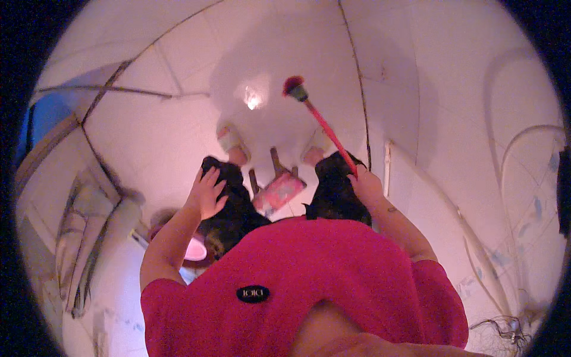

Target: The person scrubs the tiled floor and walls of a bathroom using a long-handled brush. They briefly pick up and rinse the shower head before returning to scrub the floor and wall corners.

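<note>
My right hand (pixel 367 185) is closed around the lower end of a long red handle, close to my right knee. At the handle's far end a round brush head (pixel 295 87), dark with a reddish rim, points forward over the pale floor. My left hand (pixel 208 192) rests on the left leg of my black trousers (pixel 232 196), its fingers spread and holding nothing. Between my legs, a pink patterned thing (pixel 281 193) with dark, leg-like parts is partly seen; its kind is unclear.
Light slippers (pixel 231 139) are on my feet. A reddish round container (pixel 196 256) with a pink inside is beside my left hip. A pale stick or tube (pixel 387 169) lies to the right. Tangled wires (pixel 508 328) are at the lower right, and something blue (pixel 51 118) at the upper left.
</note>
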Demonstrator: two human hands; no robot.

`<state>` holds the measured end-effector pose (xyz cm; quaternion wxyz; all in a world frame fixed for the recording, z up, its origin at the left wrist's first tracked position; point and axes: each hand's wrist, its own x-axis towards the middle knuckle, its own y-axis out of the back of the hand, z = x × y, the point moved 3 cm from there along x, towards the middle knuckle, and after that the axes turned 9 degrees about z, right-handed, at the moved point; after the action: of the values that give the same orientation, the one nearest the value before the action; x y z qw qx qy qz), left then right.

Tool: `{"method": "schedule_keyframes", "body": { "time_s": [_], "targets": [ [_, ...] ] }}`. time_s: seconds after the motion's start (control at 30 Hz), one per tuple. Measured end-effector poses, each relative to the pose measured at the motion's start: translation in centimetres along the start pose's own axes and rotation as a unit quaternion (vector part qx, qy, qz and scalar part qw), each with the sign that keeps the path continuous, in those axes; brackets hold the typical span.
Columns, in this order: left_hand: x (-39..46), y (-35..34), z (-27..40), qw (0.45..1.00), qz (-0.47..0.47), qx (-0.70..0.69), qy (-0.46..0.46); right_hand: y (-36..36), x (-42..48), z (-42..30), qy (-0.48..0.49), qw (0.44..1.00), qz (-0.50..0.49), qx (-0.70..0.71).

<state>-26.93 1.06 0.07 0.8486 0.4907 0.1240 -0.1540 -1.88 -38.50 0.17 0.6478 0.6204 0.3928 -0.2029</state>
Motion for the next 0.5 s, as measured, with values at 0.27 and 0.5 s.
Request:
{"method": "schedule_keyframes", "body": {
  "time_s": [0.27, 0.5],
  "targets": [
    [4.2, 0.6, -11.8, 0.988, 0.134, -0.020, -0.069, -1.2, 8.7, 0.9, -0.016, 0.968, 0.241, 0.067],
    [6.0, -1.6, -11.9, 0.974, 0.196, 0.090, -0.065, -3.5, 8.8, -0.2, 0.047, 0.922, 0.372, 0.094]
  ]
}}
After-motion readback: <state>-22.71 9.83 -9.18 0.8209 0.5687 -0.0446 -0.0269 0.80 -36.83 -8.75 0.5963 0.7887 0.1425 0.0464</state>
